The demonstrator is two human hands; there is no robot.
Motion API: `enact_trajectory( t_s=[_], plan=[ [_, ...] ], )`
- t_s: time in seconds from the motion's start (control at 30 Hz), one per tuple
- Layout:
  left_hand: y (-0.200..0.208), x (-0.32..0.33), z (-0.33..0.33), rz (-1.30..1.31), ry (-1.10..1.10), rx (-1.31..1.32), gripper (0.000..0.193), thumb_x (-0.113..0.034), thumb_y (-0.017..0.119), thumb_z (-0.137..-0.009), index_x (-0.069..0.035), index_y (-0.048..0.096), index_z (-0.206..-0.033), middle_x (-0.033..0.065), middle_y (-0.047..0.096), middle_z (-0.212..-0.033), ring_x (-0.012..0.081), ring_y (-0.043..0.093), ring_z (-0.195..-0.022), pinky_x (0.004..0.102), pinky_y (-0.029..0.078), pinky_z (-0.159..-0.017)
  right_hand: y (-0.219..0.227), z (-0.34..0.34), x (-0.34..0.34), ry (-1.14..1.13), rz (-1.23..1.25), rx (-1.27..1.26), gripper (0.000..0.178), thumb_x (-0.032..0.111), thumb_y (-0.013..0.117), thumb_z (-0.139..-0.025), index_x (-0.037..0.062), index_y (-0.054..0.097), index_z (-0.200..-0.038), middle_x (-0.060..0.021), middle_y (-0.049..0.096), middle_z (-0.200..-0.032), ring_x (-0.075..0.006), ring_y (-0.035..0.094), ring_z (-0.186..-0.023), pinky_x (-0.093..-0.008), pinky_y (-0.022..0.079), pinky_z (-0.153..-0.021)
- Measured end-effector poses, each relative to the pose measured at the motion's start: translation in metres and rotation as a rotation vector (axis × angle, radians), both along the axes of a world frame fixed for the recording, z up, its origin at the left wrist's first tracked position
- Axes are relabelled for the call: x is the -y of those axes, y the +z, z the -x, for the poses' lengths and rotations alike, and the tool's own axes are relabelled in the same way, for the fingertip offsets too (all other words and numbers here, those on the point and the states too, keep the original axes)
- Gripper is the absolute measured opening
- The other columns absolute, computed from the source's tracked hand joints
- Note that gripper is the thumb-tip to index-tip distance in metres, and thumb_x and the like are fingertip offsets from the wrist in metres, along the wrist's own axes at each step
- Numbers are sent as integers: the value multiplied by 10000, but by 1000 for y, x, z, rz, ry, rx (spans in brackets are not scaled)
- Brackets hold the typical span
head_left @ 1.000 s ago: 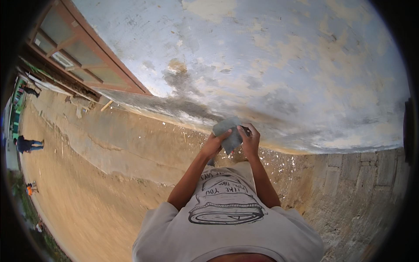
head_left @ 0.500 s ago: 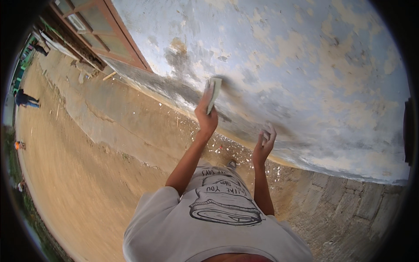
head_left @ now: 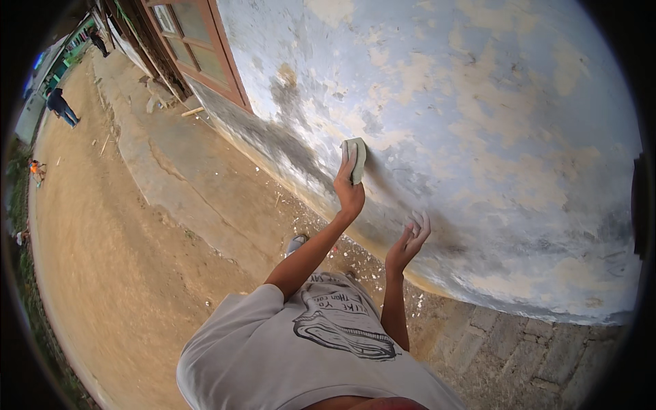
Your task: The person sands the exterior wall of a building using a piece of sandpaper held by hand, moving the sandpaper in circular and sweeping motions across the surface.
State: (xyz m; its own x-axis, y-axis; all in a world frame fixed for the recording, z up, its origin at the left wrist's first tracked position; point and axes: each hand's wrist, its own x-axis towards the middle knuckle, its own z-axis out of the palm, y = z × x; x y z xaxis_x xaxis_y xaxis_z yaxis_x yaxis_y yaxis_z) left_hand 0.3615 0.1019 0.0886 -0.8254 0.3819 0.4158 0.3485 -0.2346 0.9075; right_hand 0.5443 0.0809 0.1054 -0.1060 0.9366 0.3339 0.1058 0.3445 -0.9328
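Grip of the left hand (head_left: 350, 196): narrow, with the fingers closed on a grey-green sheet (head_left: 359, 162) held nearly upright at the face of a weathered blue-and-cream wall (head_left: 492, 130). Whether the sheet presses on the plaster or stands just off it cannot be told from this angle. Grip of the right hand (head_left: 408, 246): loose, with nothing in it, the fingers spread and slightly curled close to the wall, lower and to the right of the sheet; contact is again uncertain.

Compared with one second earlier, when both hands hold the sheet together in front of the body, it now lies in the left hand alone and the hands are well apart. Compared with half a second earlier, the hands keep much the same arrangement, but the view has turned, so that the brown-framed window (head_left: 205, 48) appears farther right, and a grey shoe (head_left: 296, 243) now shows beside the left forearm.

Surroundings: pale flakes lie on the bare ground (head_left: 171, 273) along the foot of the wall; grey paving (head_left: 547, 352) occupies the lower right; a person in dark clothing (head_left: 63, 108) stands far off at left.
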Motion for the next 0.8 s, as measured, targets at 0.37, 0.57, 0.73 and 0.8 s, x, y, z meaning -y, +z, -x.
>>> enact_trajectory(
  t_s=[0.37, 0.57, 0.73, 0.8],
  plan=[
    [8, -21, -16, -38, 101, 69, 619, 105, 554, -984, -43, 446, -1575, 228, 420, -1622, 336, 391, -1513, 389, 407, -1176, -5, -12, -2, -14, -87, 50, 463, 224, 486, -1101, 2, 413, -1500, -190, 488, -1480, -317, 490, -1383, -472, 444, -1078],
    [0, -20, -7, -30, 113, 73, 570, 63, 545, -1028, -51, 442, -1578, 220, 468, -1590, 310, 442, -1484, 377, 411, -1169, -6, -21, 3, -9, -65, 97, 459, 200, 479, -1099, 1, 406, -1507, -198, 489, -1480, -320, 490, -1388, -480, 444, -1085],
    [-6, -22, 31, 64, 178, 87, 567, 27, 545, -1032, -39, 430, -1584, 209, 555, -1528, 233, 645, -1251, 321, 524, -991, -5, -24, 4, -5, -50, 115, 477, 174, 487, -1092, 5, 380, -1525, -211, 430, -1529, -337, 464, -1410, -508, 439, -1101],
    [-1, -17, 10, 128, 117, 109, 631, 86, 523, -989, -55, 420, -1595, 214, 570, -1509, 239, 663, -1222, 320, 527, -960, -6, -20, 2, -55, -113, 158, 500, 164, 499, -1084, 5, 361, -1537, -216, 359, -1579, -352, 405, -1455, -518, 428, -1115]
  ],
)
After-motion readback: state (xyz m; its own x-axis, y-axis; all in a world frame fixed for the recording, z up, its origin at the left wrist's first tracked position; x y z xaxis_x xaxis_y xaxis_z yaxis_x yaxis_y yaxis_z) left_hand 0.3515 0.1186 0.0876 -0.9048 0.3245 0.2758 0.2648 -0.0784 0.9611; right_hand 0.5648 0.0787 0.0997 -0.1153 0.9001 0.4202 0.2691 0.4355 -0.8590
